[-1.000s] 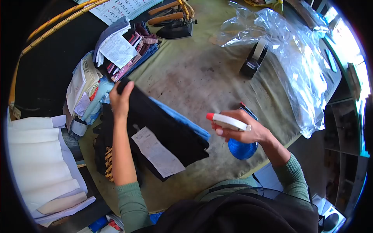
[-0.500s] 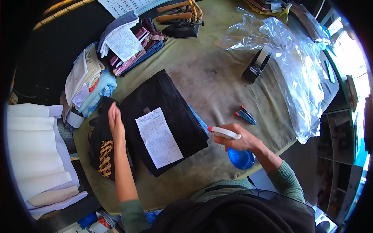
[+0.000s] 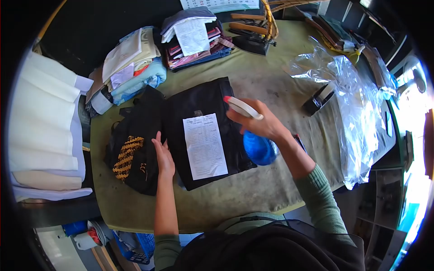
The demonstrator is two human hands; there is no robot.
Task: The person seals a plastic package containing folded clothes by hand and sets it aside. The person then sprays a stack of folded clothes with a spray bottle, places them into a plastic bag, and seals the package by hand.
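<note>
My right hand is wrapped round the neck of a spray bottle with a blue body and a white-and-red trigger head. The bottle is above the right edge of a black folded cloth stack. A printed paper slip lies on that stack. My left hand, fingers stretched out, is at the gap between the stack and a black garment with a yellow-patterned patch. Whether it presses on either cloth I cannot tell.
Folded clothes and another pile with a paper stand at the back left. An iron rests behind. Clear plastic covers the right side, near a small black box. White cloth hangs at left.
The view has shifted. My left hand has come down nearer the front of the black garment, and the spray bottle has moved up beside the stack, its nozzle now over the stack's right edge.
</note>
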